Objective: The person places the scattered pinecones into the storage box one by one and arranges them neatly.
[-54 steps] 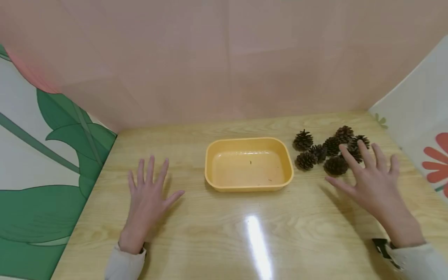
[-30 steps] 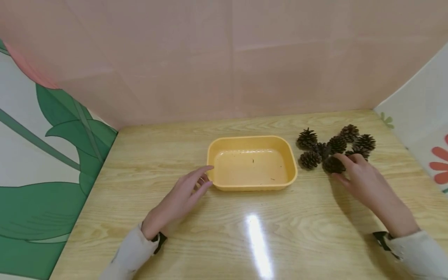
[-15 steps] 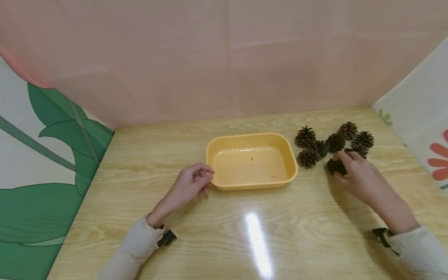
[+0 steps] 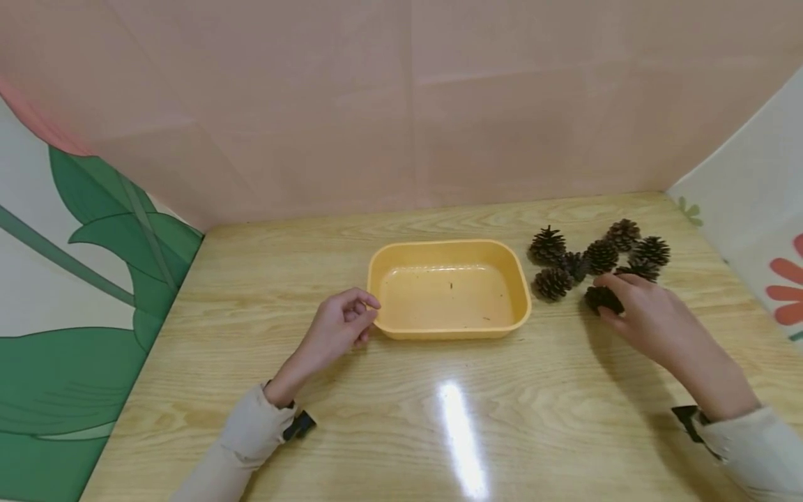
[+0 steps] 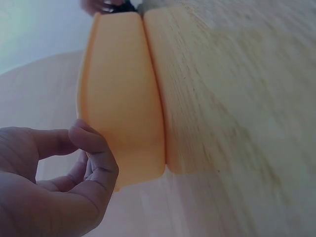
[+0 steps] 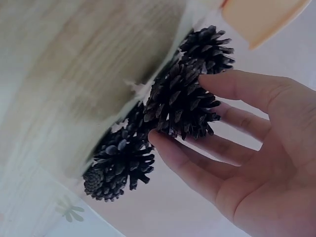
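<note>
Eight pine cones (image 4: 601, 256) cluster on the counter (image 4: 389, 411), right of one yellow tray (image 4: 417, 300) with two small dark bits (image 4: 451, 286) inside. Of the two hands, the left hand (image 4: 339, 324) pinches the tray's left end at the rim; the right hand (image 4: 655, 314) grasps the front cone (image 4: 603, 300) between thumb and fingers. A narrow gap separates tray and cluster; a strip of wood runs behind to the pink wall (image 4: 401, 111), a wider stretch in front.

A dark, scaly pine cone (image 6: 180, 101) is held by the bare right hand (image 6: 266, 158). Similar dark cones (image 6: 121, 165) are seen beside it on a pale wood-grained tabletop (image 6: 74, 84).
</note>
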The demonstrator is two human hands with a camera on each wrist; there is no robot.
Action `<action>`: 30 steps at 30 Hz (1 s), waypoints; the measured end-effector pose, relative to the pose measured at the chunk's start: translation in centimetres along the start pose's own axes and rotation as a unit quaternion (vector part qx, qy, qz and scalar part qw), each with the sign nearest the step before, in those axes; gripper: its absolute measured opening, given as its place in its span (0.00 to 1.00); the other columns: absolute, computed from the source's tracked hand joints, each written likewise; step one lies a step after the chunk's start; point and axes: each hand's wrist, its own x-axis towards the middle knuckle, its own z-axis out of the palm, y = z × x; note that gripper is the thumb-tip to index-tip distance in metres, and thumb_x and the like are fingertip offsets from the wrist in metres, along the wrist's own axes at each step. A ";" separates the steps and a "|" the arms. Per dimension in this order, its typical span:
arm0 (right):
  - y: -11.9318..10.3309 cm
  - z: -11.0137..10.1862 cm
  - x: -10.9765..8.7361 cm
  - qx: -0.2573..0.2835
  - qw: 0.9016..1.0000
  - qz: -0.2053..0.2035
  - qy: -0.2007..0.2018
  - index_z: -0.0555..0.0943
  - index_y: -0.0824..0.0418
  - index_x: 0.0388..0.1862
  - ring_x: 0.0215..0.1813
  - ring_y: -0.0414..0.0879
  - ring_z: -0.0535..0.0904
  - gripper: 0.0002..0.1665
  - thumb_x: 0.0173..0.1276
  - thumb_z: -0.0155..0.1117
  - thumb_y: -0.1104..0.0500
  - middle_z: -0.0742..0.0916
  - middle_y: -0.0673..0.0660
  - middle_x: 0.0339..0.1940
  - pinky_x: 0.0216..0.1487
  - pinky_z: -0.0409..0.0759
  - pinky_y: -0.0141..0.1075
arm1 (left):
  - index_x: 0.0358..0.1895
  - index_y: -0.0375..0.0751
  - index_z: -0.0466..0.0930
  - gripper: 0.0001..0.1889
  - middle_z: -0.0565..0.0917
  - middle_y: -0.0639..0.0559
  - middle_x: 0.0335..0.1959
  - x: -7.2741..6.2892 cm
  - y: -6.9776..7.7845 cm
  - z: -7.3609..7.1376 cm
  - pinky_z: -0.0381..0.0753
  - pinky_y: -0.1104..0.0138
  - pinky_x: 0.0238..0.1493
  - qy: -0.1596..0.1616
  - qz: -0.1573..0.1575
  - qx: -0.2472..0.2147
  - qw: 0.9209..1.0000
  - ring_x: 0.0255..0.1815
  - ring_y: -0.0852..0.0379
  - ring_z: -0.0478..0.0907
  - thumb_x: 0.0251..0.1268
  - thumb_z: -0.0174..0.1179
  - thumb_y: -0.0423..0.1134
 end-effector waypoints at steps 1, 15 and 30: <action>0.0 -0.1 0.0 -0.001 1.000 -0.007 0.007 0.76 0.70 0.55 0.18 0.46 0.73 0.27 0.57 0.73 0.66 0.83 0.75 0.40 0.17 0.73 0.43 | 0.46 0.27 0.79 0.06 0.78 0.39 0.26 0.0 0.0 0.0 0.75 0.65 0.19 0.001 -0.001 0.001 1.000 0.21 0.43 0.76 0.71 0.58 0.27; -1.1 -2.3 1.1 0.001 1.000 -0.022 0.006 0.78 0.68 0.57 0.17 0.44 0.75 0.28 0.59 0.75 0.63 0.82 0.79 0.47 0.23 0.79 0.49 | 0.45 0.27 0.79 0.06 0.77 0.41 0.24 0.0 -0.1 0.1 0.74 0.64 0.17 0.008 0.009 0.002 1.000 0.19 0.43 0.76 0.70 0.58 0.27; -2.8 -4.7 2.2 0.020 0.998 -0.030 0.048 0.78 0.65 0.59 0.38 0.65 0.83 0.27 0.62 0.73 0.64 0.83 0.72 0.53 0.40 0.79 0.61 | 0.44 0.27 0.79 0.06 0.78 0.42 0.23 0.1 -0.3 0.1 0.73 0.67 0.16 0.012 0.010 0.001 1.000 0.17 0.51 0.75 0.70 0.59 0.28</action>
